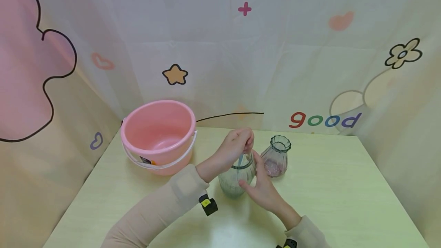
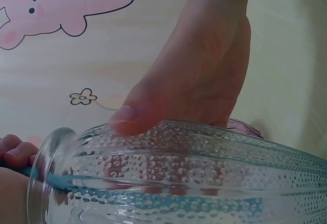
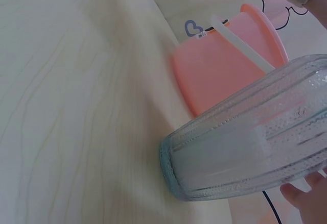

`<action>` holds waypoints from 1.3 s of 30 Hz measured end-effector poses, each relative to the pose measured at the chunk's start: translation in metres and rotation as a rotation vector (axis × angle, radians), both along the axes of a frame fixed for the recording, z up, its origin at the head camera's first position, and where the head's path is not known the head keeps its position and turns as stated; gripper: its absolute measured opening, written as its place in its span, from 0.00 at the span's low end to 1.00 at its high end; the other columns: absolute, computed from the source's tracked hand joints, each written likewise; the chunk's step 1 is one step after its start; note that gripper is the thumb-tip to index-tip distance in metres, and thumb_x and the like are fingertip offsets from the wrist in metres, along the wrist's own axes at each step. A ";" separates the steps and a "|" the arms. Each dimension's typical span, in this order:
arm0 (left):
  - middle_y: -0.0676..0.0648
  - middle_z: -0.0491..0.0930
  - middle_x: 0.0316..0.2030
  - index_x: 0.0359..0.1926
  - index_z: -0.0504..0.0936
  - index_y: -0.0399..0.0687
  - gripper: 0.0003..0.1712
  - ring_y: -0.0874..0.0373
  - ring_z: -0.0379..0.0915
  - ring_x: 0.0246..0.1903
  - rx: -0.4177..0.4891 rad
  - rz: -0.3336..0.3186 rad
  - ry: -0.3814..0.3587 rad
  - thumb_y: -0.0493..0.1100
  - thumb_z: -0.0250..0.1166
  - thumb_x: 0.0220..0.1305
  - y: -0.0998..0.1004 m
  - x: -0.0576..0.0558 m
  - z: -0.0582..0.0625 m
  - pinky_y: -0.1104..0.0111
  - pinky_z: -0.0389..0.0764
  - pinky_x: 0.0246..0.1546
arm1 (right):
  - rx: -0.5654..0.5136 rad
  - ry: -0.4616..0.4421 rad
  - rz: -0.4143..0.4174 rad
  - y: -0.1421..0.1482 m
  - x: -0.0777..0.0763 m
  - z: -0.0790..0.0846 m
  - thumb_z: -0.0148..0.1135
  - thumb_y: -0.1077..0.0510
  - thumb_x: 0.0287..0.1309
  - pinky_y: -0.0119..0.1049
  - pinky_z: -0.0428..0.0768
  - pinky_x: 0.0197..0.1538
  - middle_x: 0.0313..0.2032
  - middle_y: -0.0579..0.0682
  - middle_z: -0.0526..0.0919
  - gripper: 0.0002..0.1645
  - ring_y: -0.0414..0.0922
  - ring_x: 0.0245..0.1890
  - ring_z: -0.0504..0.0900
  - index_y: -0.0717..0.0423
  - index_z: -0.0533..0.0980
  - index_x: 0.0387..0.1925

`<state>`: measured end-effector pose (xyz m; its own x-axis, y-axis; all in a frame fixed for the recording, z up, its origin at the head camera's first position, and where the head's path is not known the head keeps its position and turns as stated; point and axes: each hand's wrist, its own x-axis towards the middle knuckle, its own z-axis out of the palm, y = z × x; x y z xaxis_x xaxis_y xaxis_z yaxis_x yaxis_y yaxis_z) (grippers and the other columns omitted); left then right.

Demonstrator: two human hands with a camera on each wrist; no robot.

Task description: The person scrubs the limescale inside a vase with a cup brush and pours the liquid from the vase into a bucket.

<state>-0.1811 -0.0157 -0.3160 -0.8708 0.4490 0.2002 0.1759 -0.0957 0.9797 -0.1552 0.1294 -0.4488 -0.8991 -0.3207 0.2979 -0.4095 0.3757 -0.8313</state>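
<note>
A ribbed clear glass vase (image 1: 231, 183) stands on the table in the middle of the head view. Over its mouth, my left hand (image 1: 237, 141) grips a thin blue handle (image 1: 240, 160) with curled fingers. In the left wrist view, the blue handle (image 2: 168, 201) runs down inside the vase, seen through the bumpy glass. A whitish patch (image 3: 225, 152) shows through the lower glass in the right wrist view. Holding the vase's right side is my right hand (image 1: 265, 190), thumb on the near side and fingers toward the back.
Just behind my right hand stands a second glass vase (image 1: 275, 160), faceted, with a wavy rim and a purplish base. A pink bucket (image 1: 186, 162) with a white handle sits at the back left. Printed curtains (image 1: 213, 49) surround the pale table (image 1: 344, 194).
</note>
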 end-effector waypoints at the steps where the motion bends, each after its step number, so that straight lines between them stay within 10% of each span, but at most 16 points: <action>1: 0.45 0.58 0.18 0.21 0.58 0.33 0.14 0.51 0.54 0.21 -0.001 0.000 -0.001 0.35 0.37 0.63 0.000 0.000 0.000 0.67 0.60 0.26 | 0.000 0.005 0.011 0.001 -0.001 -0.001 0.61 0.54 0.53 0.61 0.61 0.56 0.68 0.54 0.45 0.52 0.51 0.65 0.48 0.40 0.37 0.68; 16: 0.46 0.59 0.18 0.21 0.60 0.38 0.15 0.53 0.55 0.21 -0.015 0.011 0.016 0.39 0.39 0.64 0.004 -0.013 -0.018 0.64 0.60 0.27 | -0.006 0.045 -0.003 0.001 -0.006 -0.001 0.65 0.53 0.49 0.57 0.66 0.54 0.68 0.52 0.45 0.56 0.49 0.64 0.50 0.45 0.38 0.69; 39: 0.44 0.54 0.16 0.19 0.56 0.38 0.13 0.53 0.48 0.18 0.151 -0.052 0.140 0.36 0.39 0.61 0.004 0.006 0.049 0.67 0.55 0.21 | -0.030 0.036 -0.038 -0.009 0.011 0.039 0.70 0.60 0.41 0.51 0.70 0.47 0.56 0.58 0.64 0.50 0.51 0.53 0.64 0.61 0.52 0.63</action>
<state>-0.1752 -0.0114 -0.2669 -0.8066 0.4478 0.3859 0.3000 -0.2525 0.9199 -0.1442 0.1202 -0.4094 -0.8991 -0.2769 0.3391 -0.4251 0.3667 -0.8275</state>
